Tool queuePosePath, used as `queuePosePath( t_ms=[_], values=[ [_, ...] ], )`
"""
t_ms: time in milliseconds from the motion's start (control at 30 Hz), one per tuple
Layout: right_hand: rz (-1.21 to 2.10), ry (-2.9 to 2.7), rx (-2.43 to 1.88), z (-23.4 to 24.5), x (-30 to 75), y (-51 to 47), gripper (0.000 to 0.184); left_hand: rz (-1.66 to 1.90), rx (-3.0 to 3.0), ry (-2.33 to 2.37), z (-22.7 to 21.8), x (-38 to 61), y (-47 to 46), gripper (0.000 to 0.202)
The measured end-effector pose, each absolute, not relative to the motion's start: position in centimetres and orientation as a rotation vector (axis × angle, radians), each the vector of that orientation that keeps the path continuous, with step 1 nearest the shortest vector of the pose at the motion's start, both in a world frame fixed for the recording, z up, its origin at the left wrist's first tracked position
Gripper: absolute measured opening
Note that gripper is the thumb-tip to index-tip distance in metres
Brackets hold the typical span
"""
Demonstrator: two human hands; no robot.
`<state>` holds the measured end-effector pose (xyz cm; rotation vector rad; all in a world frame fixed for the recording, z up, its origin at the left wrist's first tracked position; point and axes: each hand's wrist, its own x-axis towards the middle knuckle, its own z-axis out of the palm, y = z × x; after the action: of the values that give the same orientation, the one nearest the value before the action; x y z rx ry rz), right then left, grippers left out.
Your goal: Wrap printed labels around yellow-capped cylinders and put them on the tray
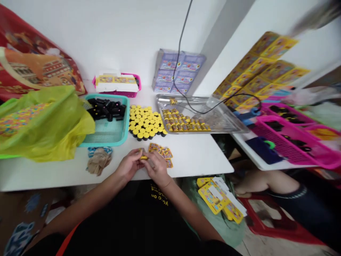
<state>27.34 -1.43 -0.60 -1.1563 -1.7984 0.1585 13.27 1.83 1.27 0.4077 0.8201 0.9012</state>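
Note:
My left hand (129,164) and my right hand (157,169) meet above the white table (202,163), both pinching a small yellow piece (144,157) between the fingers. Its shape is mostly hidden by my fingers. Just beyond my right hand lies a loose spread of small yellow printed cards (161,152). A dense group of upright black tubes with yellow caps (146,122) stands farther forward, out of reach of my fingers' present position.
A teal tray (127,119) holds black tubes, and a yellow plastic bag (45,124) lies to its left. A metal tray (197,99) holds yellow-labelled tubes. Printed boxes are stacked behind and right. Pink baskets stand on the right, where a seated person's leg (266,181) shows.

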Motion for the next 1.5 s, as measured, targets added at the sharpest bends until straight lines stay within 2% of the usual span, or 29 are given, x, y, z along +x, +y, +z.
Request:
queuePosePath(
  t_ms=[233, 333, 400, 500, 633, 833, 1067, 1333, 1500],
  values=[
    [0.222, -1.669, -1.415, -1.3, 27.7, -0.3, 0.019, 0.916, 0.653, 0.839, 0.9, 14.1, 2.8, 0.040],
    [0.244, -1.583, -1.518, -1.3, 30.6, 1.8, 0.017, 0.895, 0.809, 0.925, 0.6, 14.1, 3.5, 0.054],
    [0.212, -1.481, -1.643, -0.5, 34.2, 4.5, 0.018, 0.895, 0.879, 0.983, 0.3, 14.0, 3.9, 0.057],
    [-0.019, -1.331, -2.103, 1.9, 41.0, 9.9, 0.028, 0.865, 0.937, 0.981, -0.2, 13.9, 4.3, 0.050],
    [-0.128, -1.268, -2.288, 4.4, 48.2, 17.4, 0.040, 0.817, 0.983, 0.977, -0.9, 14.2, 4.5, 0.043],
    [-0.069, -1.419, -2.439, 4.2, 51.1, 22.7, 0.029, 0.783, 0.992, 0.976, -1.3, 14.4, 4.9, 0.044],
    [-0.119, -1.610, -2.411, 3.6, 50.9, 20.3, 0.037, 0.784, 1.077, 1.002, -1.5, 14.4, 4.4, 0.041],
    [-0.262, -1.590, -2.324, 4.0, 49.0, 12.5, 0.034, 0.968, 1.535, 1.109, -1.1, 16.3, 5.4, 0.016],
    [-0.213, -1.593, -2.307, 5.1, 48.2, 14.2, 0.031, 0.695, 2.027, 1.389, -0.9, 17.8, 7.1, 0.016]
  ],
)
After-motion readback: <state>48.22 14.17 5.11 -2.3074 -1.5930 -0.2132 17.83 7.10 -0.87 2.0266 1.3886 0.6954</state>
